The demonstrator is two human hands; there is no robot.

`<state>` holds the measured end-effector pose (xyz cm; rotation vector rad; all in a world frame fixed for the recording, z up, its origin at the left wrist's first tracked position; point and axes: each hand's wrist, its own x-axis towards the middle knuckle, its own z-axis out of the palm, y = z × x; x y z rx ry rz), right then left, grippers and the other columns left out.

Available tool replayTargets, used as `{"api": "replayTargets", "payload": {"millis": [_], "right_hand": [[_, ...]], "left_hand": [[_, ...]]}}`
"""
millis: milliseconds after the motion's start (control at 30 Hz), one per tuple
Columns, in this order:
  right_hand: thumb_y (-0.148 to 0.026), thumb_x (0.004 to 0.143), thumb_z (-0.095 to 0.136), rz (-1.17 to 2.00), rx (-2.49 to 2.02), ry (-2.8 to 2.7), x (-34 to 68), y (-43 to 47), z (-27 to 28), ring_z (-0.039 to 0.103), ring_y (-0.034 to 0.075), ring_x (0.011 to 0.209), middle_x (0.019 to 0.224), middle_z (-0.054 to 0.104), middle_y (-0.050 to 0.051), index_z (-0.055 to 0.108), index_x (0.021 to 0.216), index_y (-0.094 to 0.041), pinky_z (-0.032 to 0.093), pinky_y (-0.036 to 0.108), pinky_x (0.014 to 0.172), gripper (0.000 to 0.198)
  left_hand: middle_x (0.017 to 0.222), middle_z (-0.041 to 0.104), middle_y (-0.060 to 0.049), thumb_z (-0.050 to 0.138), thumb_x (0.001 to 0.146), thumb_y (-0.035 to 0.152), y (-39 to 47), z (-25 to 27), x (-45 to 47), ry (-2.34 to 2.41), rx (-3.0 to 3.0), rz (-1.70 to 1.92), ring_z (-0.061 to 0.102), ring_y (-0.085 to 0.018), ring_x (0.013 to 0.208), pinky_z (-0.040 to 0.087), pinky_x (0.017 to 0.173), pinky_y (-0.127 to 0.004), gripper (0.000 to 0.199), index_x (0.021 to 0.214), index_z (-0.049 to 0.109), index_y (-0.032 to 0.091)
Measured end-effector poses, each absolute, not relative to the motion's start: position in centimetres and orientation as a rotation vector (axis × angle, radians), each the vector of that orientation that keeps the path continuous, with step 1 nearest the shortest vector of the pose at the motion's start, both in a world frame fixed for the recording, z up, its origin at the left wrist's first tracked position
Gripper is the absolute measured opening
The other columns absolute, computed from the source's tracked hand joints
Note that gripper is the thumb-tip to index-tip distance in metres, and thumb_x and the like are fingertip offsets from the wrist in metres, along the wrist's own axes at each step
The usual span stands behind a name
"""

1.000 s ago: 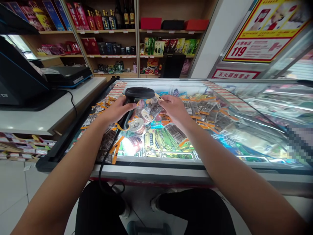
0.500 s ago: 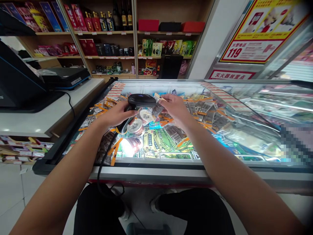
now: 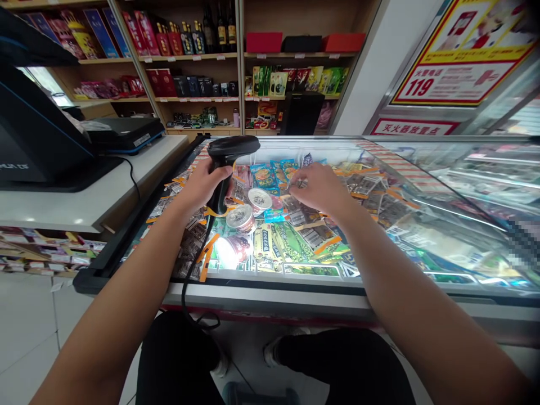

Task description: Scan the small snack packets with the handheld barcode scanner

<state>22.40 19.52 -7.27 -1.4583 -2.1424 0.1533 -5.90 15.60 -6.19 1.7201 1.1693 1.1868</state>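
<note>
My left hand (image 3: 205, 183) is wrapped around the handle of a black barcode scanner (image 3: 234, 147), held upright above the glass top with its head pointing right. Its cable (image 3: 198, 256) hangs down over the front edge. To the right, my right hand (image 3: 318, 185) hovers over the packets with fingers curved and apart, nothing visible between them. Beneath it lie dark snack packets with orange edges (image 3: 314, 225). Between the hands are round lidded tubs (image 3: 260, 199), blue packets (image 3: 264, 176) and green packets (image 3: 291, 239).
The chest freezer (image 3: 270, 286) has a pale front rim in front of my knees. On the left, a white counter (image 3: 54, 205) carries a dark terminal (image 3: 37, 129) and a black scale-like device (image 3: 122, 132). Stocked shelves (image 3: 189, 56) stand behind. A glass cover (image 3: 455, 208) lies at right.
My right hand has let go of the small dark packet it held and opened. My left hand has raised the scanner and moved it slightly left, away from the right hand.
</note>
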Motion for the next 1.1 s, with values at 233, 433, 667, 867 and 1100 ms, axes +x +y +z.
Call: {"api": "replayTargets", "payload": {"millis": [233,433,667,867,1100], "right_hand": [[-0.042,0.095,0.059,0.527,-1.098,-2.226,16.0,17.8,-9.2,0.057,0.031,0.127,0.136,0.064,0.012,0.063,0.132,-0.023,0.046,0.048,0.104,0.042],[-0.051,0.092,0.064,0.769,-1.145,-2.347,12.3,21.0,-9.0,0.047,0.036,0.141,0.160,0.044,0.012,0.038,0.158,-0.025,0.043,0.051,0.111,0.076],[-0.037,0.082,0.079,0.855,-1.125,-2.365,12.2,23.1,-8.9,0.061,0.035,0.124,0.141,0.062,0.013,0.066,0.131,-0.025,0.051,0.048,0.101,0.053],[-0.027,0.085,0.077,1.270,-1.199,-1.736,15.0,22.7,-7.4,0.069,0.022,0.092,0.109,0.070,0.011,0.071,0.105,-0.020,0.058,0.038,0.084,0.022],[-0.025,0.087,0.067,1.177,-1.031,-1.237,17.8,24.9,-5.8,0.057,0.012,0.066,0.077,0.062,0.000,0.071,0.090,-0.019,0.049,0.024,0.060,0.007]], "left_hand": [[0.056,0.057,0.001,0.052,0.080,0.040,15.8,-5.8,-5.6,1.218,1.650,1.317,0.054,-0.016,0.047,0.039,0.047,-0.028,0.021,0.091,0.049,0.022],[0.058,0.059,0.001,0.054,0.080,0.043,15.5,-5.7,-5.5,1.194,1.664,1.293,0.055,-0.016,0.050,0.045,0.052,-0.030,0.022,0.085,0.047,0.023],[0.059,0.060,0.000,0.053,0.083,0.042,15.6,-6.0,-5.5,1.167,1.728,1.236,0.056,-0.015,0.051,0.044,0.053,-0.029,0.021,0.084,0.047,0.022],[0.058,0.060,0.002,0.055,0.085,0.039,15.4,-6.1,-5.7,1.164,1.786,1.184,0.056,-0.014,0.050,0.044,0.052,-0.027,0.019,0.085,0.051,0.021],[0.063,0.065,0.001,0.058,0.088,0.043,14.2,-5.7,-5.2,1.280,2.018,0.775,0.058,-0.016,0.055,0.042,0.052,-0.026,0.025,0.082,0.056,0.019]]}}
